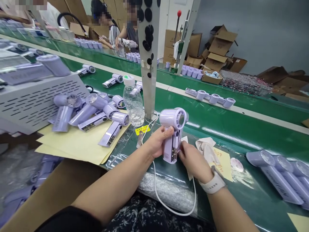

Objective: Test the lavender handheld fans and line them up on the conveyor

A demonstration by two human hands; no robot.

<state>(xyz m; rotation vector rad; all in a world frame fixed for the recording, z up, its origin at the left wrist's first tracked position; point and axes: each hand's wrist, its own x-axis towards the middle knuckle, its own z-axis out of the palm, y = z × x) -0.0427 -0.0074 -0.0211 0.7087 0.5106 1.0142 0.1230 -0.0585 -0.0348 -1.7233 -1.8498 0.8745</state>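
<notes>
A purple handheld fan [170, 145] stands upright in my left hand [158, 140], whose thumb lies across the front just under the round head. The fan's dark strip with a visible circuit faces me. My right hand [194, 158] is closed at the fan's right side, fingers curled in against the handle. A white cable [155, 183] hangs in a loop below both hands and runs up under my right hand, where its end is hidden by the fingers.
Several purple fans [83, 112] are heaped on yellow sheets at left, beside a water bottle [135, 103] and a metal post [149, 64]. More fans [277, 177] lie at right. A cloth [205, 148] lies near my right wrist. Co-workers [113, 32] sit across the green line.
</notes>
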